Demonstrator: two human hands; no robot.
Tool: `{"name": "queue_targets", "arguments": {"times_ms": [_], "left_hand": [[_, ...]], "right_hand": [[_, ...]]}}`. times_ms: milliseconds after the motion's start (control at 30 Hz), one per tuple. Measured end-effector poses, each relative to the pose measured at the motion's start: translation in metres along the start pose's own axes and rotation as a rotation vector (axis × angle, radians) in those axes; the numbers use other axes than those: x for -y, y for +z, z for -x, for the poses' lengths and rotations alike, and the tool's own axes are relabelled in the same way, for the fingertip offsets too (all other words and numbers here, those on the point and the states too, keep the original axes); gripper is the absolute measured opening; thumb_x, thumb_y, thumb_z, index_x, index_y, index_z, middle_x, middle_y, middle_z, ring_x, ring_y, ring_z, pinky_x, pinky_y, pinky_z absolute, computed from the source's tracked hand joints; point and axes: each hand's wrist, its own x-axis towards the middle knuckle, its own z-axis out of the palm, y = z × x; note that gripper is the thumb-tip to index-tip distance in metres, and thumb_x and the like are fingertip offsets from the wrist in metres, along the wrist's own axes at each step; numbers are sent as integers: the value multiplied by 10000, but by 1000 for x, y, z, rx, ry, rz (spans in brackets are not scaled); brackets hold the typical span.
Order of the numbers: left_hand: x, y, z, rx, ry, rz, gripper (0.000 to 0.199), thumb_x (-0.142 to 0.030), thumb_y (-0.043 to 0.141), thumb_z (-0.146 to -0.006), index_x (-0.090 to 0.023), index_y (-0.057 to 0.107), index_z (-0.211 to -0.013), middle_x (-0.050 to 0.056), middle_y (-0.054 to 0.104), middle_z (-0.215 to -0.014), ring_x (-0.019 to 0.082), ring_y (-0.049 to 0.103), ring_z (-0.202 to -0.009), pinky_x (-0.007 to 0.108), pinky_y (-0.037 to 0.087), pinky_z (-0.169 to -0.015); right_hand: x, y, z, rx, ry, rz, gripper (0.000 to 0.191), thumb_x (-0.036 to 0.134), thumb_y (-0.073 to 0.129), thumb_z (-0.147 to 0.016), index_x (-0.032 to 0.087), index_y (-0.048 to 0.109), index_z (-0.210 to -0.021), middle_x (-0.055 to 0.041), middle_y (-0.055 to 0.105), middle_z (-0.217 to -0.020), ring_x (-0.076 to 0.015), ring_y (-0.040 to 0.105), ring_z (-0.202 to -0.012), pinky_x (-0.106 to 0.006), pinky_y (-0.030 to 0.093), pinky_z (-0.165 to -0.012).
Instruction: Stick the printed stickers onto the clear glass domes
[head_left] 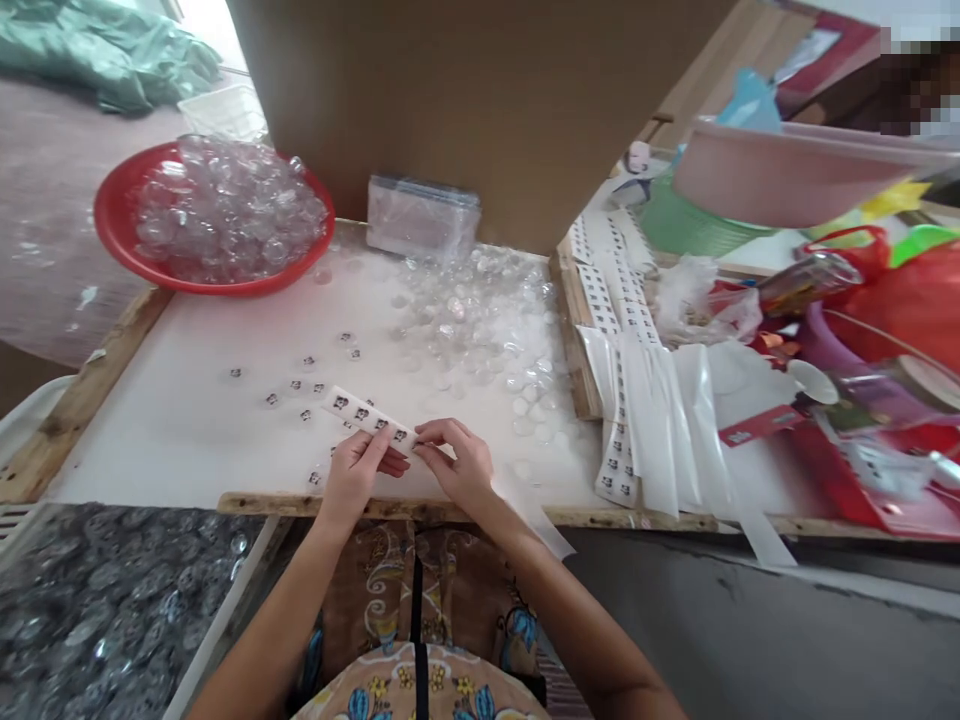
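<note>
A white strip of stickers [351,404] printed with small dark cartoon figures is held over the front of the table. My left hand [358,465] grips it from below, thumb on top near its middle. At the strip's right end, my right hand [456,458] pinches with thumb and forefinger; whether a sticker has come loose there is too small to tell. Left of the strip, several clear discs [296,386] bearing the same dark figures lie spread on the white tabletop [187,430]. Beyond my right hand is a heap of plain clear plastic pieces [480,310].
A red basin [120,235] full of clear plastic pieces stands back left. More sticker strips [619,440] hang over a wooden rail [574,340] at right, beside cluttered tubs [810,175]. A cardboard sheet [480,100] rises behind. Below left, a crate holds many discs [112,600].
</note>
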Motion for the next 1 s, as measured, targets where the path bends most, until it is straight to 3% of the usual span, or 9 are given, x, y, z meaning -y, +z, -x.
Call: {"name": "queue_targets", "arguments": {"times_ms": [233, 367, 433, 533, 633, 700, 800, 900, 1000], "left_hand": [[2, 0, -5, -49, 12, 42, 349, -469, 682, -781, -131, 680, -691, 61, 695, -589, 191, 663, -531, 289, 562, -534], [0, -1, -8, -77, 20, 210, 308, -432, 753, -717, -132, 685, -696, 46, 685, -557, 186, 652, -510, 277, 558, -504], [-5, 2, -8, -14, -41, 346, 296, -412, 784, -682, -133, 701, -736, 46, 706, -609, 179, 654, -520, 260, 550, -478], [-15, 18, -5, 176, -232, 496, 298, -368, 758, -719, -125, 727, -888, 97, 755, -864, 179, 687, -606, 230, 540, -473], [-23, 50, -1, 372, -403, 530, 299, -310, 650, -828, -99, 709, -1032, 158, 687, -1177, 188, 710, -708, 237, 563, -554], [-23, 76, -3, 456, -461, 530, 284, -275, 582, -876, -91, 698, -1059, 152, 621, -1296, 200, 717, -767, 250, 571, -595], [-19, 111, -10, 549, -564, 530, 317, -273, 504, -926, -68, 678, -1095, 157, 714, -1091, 211, 719, -801, 260, 568, -653], [-15, 137, -17, 557, -648, 520, 307, -241, 457, -947, -65, 700, -881, 112, 734, -785, 166, 699, -659, 240, 559, -630], [-14, 153, -20, 592, -723, 450, 294, -226, 492, -925, -83, 679, -750, 72, 679, -593, 144, 641, -500, 228, 536, -533]], "right_hand": [[-17, -23, -20, 76, 86, -223, 289, 411, 656, -837, 195, 640, -1029, -81, 673, -1031, -174, 634, -933, -332, 512, -845], [-26, -36, -30, 94, 196, -632, 343, 480, 686, -807, 200, 626, -996, -61, 663, -976, -163, 625, -882, -323, 504, -813], [-28, -47, -34, 21, 229, -914, 355, 533, 691, -784, 213, 612, -918, -16, 624, -822, -129, 587, -722, -284, 495, -695], [-28, -67, -34, -130, 200, -1299, 418, 636, 655, -759, 229, 579, -818, 47, 467, -619, -87, 430, -523, -215, 416, -504], [-28, -86, -26, -185, 4, -1638, 439, 663, 614, -782, 227, 563, -774, 82, 374, -516, -64, 304, -415, -162, 325, -372], [-30, -92, -20, -107, -218, -1829, 432, 643, 616, -800, 215, 563, -771, 102, 379, -467, -39, 279, -360, -130, 293, -331], [-32, -94, -15, 158, -528, -2009, 431, 617, 624, -810, 190, 563, -808, 115, 444, -443, -7, 327, -313, -95, 324, -333], [-31, -94, -19, 401, -741, -2103, 443, 606, 619, -819, 175, 530, -864, 84, 549, -526, -8, 447, -345, -94, 414, -375], [-29, -96, -25, 554, -926, -2135, 451, 606, 606, -827, 175, 483, -878, 39, 614, -617, -29, 542, -408, -120, 493, -424]]}}
